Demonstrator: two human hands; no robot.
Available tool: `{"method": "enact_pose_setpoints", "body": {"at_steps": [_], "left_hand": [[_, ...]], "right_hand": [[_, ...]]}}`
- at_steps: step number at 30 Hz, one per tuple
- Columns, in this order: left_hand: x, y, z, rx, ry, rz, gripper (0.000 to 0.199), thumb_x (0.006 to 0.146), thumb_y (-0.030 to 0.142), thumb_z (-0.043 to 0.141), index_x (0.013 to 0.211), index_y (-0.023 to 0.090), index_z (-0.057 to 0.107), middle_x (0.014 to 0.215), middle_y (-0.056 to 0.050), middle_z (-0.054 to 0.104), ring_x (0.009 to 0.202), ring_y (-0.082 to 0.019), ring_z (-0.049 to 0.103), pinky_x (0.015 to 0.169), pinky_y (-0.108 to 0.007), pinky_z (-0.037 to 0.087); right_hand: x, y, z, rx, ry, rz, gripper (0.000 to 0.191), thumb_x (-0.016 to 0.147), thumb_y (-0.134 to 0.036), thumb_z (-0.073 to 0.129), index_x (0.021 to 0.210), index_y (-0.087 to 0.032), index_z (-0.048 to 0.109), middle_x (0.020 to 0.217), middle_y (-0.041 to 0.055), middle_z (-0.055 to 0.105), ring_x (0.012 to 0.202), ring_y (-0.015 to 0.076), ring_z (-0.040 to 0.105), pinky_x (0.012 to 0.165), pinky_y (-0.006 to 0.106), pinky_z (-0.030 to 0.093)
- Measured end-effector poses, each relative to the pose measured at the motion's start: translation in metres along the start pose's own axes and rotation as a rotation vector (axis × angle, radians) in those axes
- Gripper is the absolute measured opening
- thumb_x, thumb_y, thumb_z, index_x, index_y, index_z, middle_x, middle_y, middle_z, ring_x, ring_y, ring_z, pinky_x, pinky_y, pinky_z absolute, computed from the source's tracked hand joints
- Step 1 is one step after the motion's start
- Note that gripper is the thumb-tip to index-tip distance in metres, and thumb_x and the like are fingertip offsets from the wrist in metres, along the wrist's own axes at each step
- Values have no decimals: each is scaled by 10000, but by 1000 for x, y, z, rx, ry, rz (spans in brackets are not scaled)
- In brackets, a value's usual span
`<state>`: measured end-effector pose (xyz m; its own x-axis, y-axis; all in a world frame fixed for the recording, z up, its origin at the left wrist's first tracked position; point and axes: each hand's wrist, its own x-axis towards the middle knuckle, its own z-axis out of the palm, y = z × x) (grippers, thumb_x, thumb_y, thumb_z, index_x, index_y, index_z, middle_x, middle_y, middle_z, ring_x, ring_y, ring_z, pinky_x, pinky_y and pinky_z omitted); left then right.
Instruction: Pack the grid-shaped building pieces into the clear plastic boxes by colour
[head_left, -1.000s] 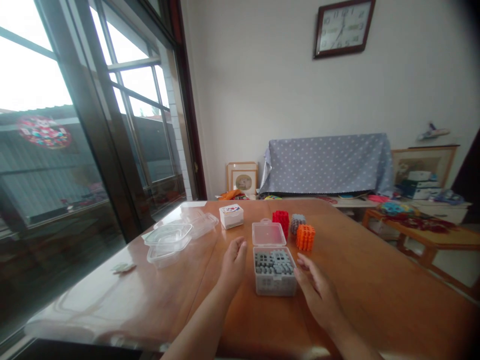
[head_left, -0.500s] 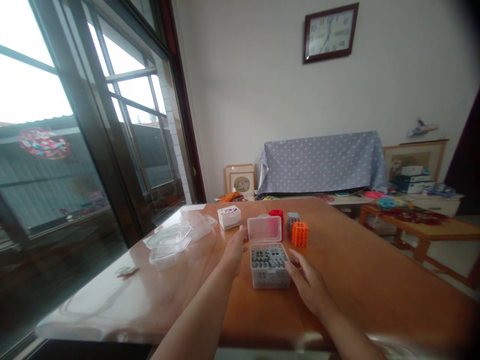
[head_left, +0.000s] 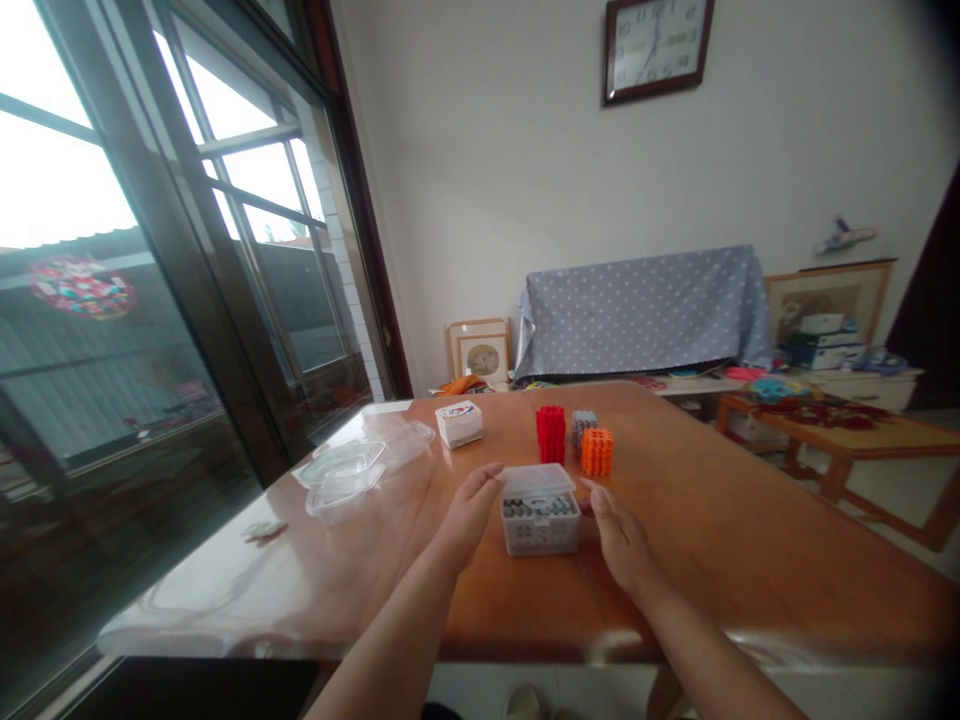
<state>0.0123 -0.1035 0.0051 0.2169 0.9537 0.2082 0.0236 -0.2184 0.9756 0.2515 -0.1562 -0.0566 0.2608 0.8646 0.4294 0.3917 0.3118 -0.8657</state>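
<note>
Tipping forward, the clear lid [head_left: 538, 481] now slants over the box [head_left: 541, 538] of gray blocks [head_left: 534, 507], lower center, its width running between left hand [head_left: 472, 508], nearer, grip unclear to me, and right hand [head_left: 622, 535], fingers loosely extended. Brown table [head_left: 690, 560] beneath; clock [head_left: 658, 45] upper right.

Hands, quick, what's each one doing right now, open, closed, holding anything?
Left hand: fingers bent by the lid's left edge; whether it grips cannot be told.
Right hand: open beside the box, nothing visibly held.

Box [head_left: 541, 538] on table [head_left: 720, 560], pieces [head_left: 534, 508] inside, blocks [head_left: 550, 436] behind, containers [head_left: 341, 492] left
</note>
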Motion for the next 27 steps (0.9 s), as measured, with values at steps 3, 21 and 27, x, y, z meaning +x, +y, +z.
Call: {"method": "enact_pose_setpoints", "body": {"at_steps": [3,21,27], "left_hand": [[-8,-5,1,-40,-24,1,455,882,373,631,1291,173,619,1283,-110,657,1234,-265,572,1119,-423,375],[-20,-27,7,71,-39,137,455,900,322,600,1336,192,590,1531,-117,456,1423,-276,417,1193,-455,327],[-26,-41,5,320,-61,204,625,974,428,502,1541,211,354,1653,-100,210,1534,-245,169,1263,-471,135]], "right_hand": [[-2,-4,-1,-6,-24,-6,550,994,-600,342,1353,-253,572,1348,97,636,1267,293,568,1123,502,404],[-8,-24,5,64,-160,-74,542,927,-525,567,1421,-309,513,1385,61,619,1117,271,662,953,421,548],[-8,-20,6,43,-206,-81,606,932,-508,565,1495,-329,430,1466,37,556,1210,269,625,1046,445,499]]}}
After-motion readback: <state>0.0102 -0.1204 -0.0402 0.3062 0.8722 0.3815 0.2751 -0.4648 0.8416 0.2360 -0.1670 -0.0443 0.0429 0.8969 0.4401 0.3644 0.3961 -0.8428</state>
